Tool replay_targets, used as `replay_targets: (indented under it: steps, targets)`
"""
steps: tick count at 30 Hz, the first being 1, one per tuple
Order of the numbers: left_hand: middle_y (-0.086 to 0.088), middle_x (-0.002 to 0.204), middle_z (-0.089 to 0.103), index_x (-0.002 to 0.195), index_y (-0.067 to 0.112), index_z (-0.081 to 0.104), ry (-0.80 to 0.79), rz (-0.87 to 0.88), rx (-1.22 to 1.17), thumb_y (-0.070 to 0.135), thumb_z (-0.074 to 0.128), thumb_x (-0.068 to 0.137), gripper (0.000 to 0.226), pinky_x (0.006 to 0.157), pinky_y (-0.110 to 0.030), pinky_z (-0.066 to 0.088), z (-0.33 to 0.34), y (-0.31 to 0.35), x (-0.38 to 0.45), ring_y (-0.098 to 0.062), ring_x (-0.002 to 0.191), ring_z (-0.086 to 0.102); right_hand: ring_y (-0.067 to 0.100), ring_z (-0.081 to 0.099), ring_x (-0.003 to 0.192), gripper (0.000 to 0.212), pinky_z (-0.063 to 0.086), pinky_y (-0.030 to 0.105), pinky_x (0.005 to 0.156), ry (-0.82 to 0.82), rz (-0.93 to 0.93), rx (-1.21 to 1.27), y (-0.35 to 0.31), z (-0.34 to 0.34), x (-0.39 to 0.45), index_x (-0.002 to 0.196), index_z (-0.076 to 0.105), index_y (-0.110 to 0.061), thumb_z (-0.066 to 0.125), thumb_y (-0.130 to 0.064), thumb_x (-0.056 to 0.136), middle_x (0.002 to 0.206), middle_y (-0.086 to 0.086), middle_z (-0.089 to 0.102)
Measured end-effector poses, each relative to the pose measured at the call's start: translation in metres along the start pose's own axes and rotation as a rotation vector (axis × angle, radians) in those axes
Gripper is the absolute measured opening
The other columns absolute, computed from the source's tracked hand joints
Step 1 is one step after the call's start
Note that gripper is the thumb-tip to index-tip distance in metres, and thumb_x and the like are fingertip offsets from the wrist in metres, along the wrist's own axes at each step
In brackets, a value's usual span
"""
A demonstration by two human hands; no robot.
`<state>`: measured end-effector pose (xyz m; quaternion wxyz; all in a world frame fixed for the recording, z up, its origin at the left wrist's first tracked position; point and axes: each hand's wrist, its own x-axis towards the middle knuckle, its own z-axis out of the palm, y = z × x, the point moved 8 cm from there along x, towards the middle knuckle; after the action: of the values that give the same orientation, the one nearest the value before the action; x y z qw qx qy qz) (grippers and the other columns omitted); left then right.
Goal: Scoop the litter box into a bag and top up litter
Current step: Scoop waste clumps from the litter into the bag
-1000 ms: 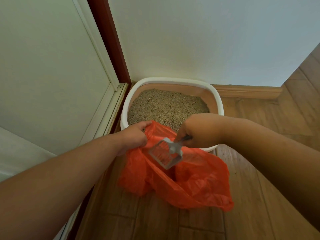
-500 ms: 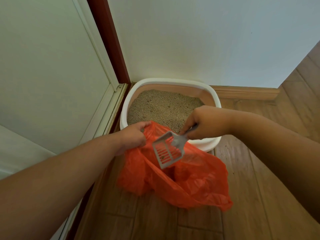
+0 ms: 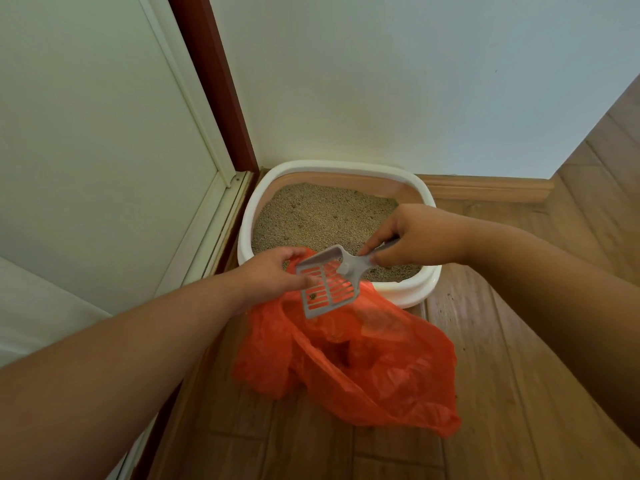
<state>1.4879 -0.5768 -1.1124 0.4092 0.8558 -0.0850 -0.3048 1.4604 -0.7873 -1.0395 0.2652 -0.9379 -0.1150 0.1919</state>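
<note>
Right hand [image 3: 419,237] pinches the grey scoop [image 3: 329,282] by its handle, slotted end tilted over the orange bag [image 3: 363,358]. Left hand [image 3: 277,275] grips the bag's rim beside the litter box [image 3: 346,166].

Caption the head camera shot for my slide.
Right hand holds slotted scoop over orange bag by litter box.

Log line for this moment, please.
left hand: holds orange bag open | right hand: grips litter scoop over bag | litter box: behind
</note>
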Motion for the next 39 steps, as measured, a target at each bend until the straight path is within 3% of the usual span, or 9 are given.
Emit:
replay_targets:
  steps: [3, 6, 10, 13, 21, 26, 31, 34, 39]
  targets:
    - [0.022, 0.103, 0.065, 0.14, 0.029, 0.055, 0.026, 0.061, 0.109, 0.027, 0.085, 0.083, 0.066, 0.066, -0.007, 0.048, 0.003, 0.008, 0.0, 0.017, 0.078, 0.061, 0.02, 0.069, 0.084, 0.019, 0.056, 0.041, 0.08, 0.008, -0.032, -0.013, -0.005, -0.001, 0.001, 0.105, 0.079, -0.041, 0.075, -0.034, 0.089, 0.086, -0.002, 0.076]
    - [0.013, 0.096, 0.076, 0.121, 0.026, 0.066, 0.055, 0.102, 0.22, 0.024, 0.088, 0.078, 0.048, 0.085, -0.033, 0.061, 0.004, 0.01, 0.004, 0.003, 0.081, 0.072, 0.023, 0.069, 0.084, 0.018, 0.057, 0.044, 0.081, 0.024, -0.049, -0.003, -0.008, -0.002, 0.003, 0.103, 0.079, -0.043, 0.075, -0.034, 0.088, 0.085, 0.0, 0.077]
    - [0.008, 0.119, 0.069, 0.142, 0.025, 0.054, 0.032, 0.059, 0.257, 0.018, 0.086, 0.074, 0.076, 0.085, -0.029, 0.06, 0.005, 0.008, 0.006, -0.005, 0.096, 0.07, 0.019, 0.069, 0.083, 0.019, 0.058, 0.041, 0.079, 0.011, -0.041, -0.036, -0.006, -0.001, 0.002, 0.104, 0.079, -0.042, 0.074, -0.035, 0.088, 0.086, -0.004, 0.077]
    - [0.001, 0.141, 0.051, 0.155, 0.031, 0.036, 0.001, -0.029, 0.258, 0.014, 0.081, 0.066, 0.102, 0.085, -0.039, 0.062, 0.003, -0.001, 0.006, -0.018, 0.108, 0.065, 0.012, 0.068, 0.082, 0.021, 0.054, 0.032, 0.077, -0.009, -0.016, -0.142, -0.002, -0.003, -0.002, 0.107, 0.08, -0.039, 0.073, -0.033, 0.088, 0.087, -0.009, 0.076]
    - [0.0, 0.114, 0.065, 0.153, 0.029, 0.041, 0.086, -0.057, 0.18, -0.004, 0.062, 0.08, 0.083, 0.057, -0.03, 0.058, -0.009, -0.003, 0.004, -0.013, 0.079, 0.068, 0.008, 0.069, 0.08, 0.022, 0.057, 0.031, 0.074, 0.016, -0.01, -0.212, -0.004, -0.018, -0.009, 0.11, 0.077, -0.044, 0.07, -0.038, 0.09, 0.086, -0.015, 0.076]
    - [0.005, 0.144, 0.047, 0.156, 0.036, 0.032, 0.119, -0.005, 0.141, -0.004, 0.062, 0.081, 0.091, 0.059, -0.027, 0.058, -0.015, 0.002, 0.003, -0.023, 0.11, 0.064, 0.0, 0.066, 0.082, 0.022, 0.054, 0.022, 0.073, 0.091, -0.032, -0.2, -0.014, -0.027, -0.01, 0.111, 0.077, -0.042, 0.069, -0.038, 0.091, 0.089, -0.021, 0.075]
    - [-0.001, 0.117, 0.061, 0.15, 0.039, 0.042, 0.06, -0.008, -0.099, -0.021, 0.054, 0.082, 0.092, 0.045, -0.025, 0.051, -0.009, 0.005, -0.005, -0.02, 0.074, 0.068, -0.001, 0.06, 0.073, 0.024, 0.05, 0.025, 0.073, -0.005, -0.083, -0.26, -0.028, 0.016, -0.005, 0.114, 0.077, -0.04, 0.065, -0.039, 0.093, 0.09, -0.026, 0.074]
    - [-0.008, 0.118, 0.062, 0.143, 0.041, 0.053, 0.076, -0.028, -0.193, -0.025, 0.048, 0.078, 0.093, 0.049, -0.03, 0.053, -0.015, 0.003, -0.007, -0.028, 0.08, 0.069, 0.012, 0.066, 0.09, 0.029, 0.054, 0.03, 0.077, -0.039, -0.054, -0.418, -0.024, 0.034, 0.001, 0.118, 0.076, -0.038, 0.059, -0.035, 0.094, 0.105, -0.014, 0.076]
    - [-0.001, 0.104, 0.07, 0.131, 0.032, 0.066, 0.187, -0.037, -0.019, -0.019, 0.048, 0.082, 0.073, 0.043, -0.02, 0.045, -0.028, -0.002, -0.006, -0.013, 0.06, 0.063, 0.005, 0.062, 0.076, 0.024, 0.053, 0.028, 0.076, -0.005, 0.048, -0.315, -0.013, 0.002, -0.001, 0.111, 0.079, -0.038, 0.067, -0.035, 0.09, 0.074, -0.019, 0.069]
